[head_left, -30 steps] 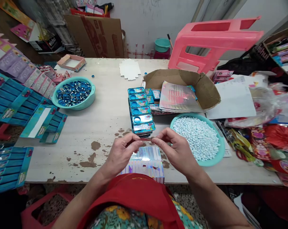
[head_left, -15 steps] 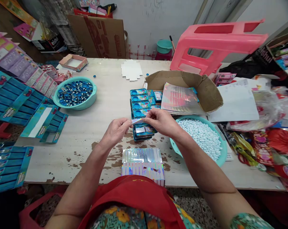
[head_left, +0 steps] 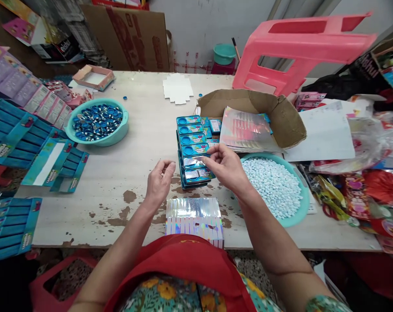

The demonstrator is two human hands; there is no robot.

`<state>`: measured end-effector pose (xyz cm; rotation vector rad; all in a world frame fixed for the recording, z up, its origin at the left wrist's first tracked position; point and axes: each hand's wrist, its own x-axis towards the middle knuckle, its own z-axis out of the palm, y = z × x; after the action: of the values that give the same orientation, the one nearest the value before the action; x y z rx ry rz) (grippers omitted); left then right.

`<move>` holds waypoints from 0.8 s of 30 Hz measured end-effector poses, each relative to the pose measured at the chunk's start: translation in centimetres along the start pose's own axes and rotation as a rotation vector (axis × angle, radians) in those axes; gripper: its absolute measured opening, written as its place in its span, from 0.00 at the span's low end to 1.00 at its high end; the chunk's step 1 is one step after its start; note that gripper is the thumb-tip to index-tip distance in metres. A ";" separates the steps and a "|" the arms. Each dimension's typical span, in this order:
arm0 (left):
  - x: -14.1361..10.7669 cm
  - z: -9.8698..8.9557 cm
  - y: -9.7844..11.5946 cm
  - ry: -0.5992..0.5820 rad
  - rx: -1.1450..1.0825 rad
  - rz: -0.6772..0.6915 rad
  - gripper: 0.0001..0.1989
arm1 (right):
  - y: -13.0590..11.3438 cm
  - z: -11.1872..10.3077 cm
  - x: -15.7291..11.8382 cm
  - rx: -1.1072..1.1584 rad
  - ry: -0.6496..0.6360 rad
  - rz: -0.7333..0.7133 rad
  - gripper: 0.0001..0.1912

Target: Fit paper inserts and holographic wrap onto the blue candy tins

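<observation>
My right hand (head_left: 225,167) is over the front of a stack of blue candy boxes (head_left: 194,139), with thumb and forefinger at the right end of a shiny holographic sticker strip (head_left: 192,162). That strip lies across one box near the front of the row. The box in front of it carries a similar silver strip. My left hand (head_left: 159,183) hovers left of the stack, loosely curled, its thumb a little apart from the forefinger and nothing visible in it. Close to my body lies a holographic sticker sheet (head_left: 193,208), its lower part divided into narrow strips.
At left stands a turquoise basin (head_left: 126,125) of blue and silver caps; at right, another basin (head_left: 305,203) of pale candies. Behind the boxes is a cut-down carton (head_left: 289,117) with silver sheets (head_left: 247,130). Blue display boxes (head_left: 47,167) line the left side. A pink stool (head_left: 248,65) lies behind.
The strip that both hands held stretched between them now lies on a box. My left hand has let go and moved left and down. My right hand remains at the strip. The view has shifted slightly.
</observation>
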<state>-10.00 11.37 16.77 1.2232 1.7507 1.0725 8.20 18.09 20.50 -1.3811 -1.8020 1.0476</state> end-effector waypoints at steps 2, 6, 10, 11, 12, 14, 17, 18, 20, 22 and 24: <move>-0.5 0.0 0.8 0.014 -0.079 0.057 0.20 | 0.0 0.2 0.0 0.002 0.020 0.001 0.09; -1.5 0.9 1.5 0.038 -0.132 0.104 0.23 | 0.1 0.4 0.5 -0.061 0.117 -0.024 0.16; -2.5 2.5 0.5 0.015 -0.010 0.227 0.29 | 1.2 0.8 1.1 -0.038 0.072 0.019 0.20; -2.8 2.8 0.0 0.013 0.033 0.258 0.30 | 1.6 0.9 1.3 -0.005 0.061 0.032 0.19; -3.0 3.0 -0.5 0.013 0.071 0.278 0.31 | 1.8 1.0 1.4 0.037 0.055 0.042 0.18; -3.5 3.1 -1.8 0.034 0.104 0.276 0.30 | 2.1 1.0 1.7 0.147 0.041 0.063 0.16; -4.2 2.8 -5.0 0.136 0.097 0.152 0.26 | 2.7 0.7 1.0 0.368 0.037 0.125 0.16; -4.5 2.9 -6.3 0.144 0.124 0.091 0.24 | 3.1 0.7 0.4 0.430 0.068 0.148 0.17; -5.0 3.5 -8.9 0.035 0.259 0.011 0.21 | 4.7 0.9 -1.9 0.484 0.164 0.201 0.17; -5.5 5.0 -11.1 -0.191 0.441 0.046 0.18 | 7.4 1.8 -5.1 0.423 0.214 0.273 0.17; -5.6 7.3 -12.3 -0.389 0.597 0.141 0.16 | 11.2 3.2 -8.8 0.255 0.175 0.369 0.17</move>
<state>-6.16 5.19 3.24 1.7965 1.7376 0.3338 12.88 10.42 9.04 -1.6217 -1.2662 1.2504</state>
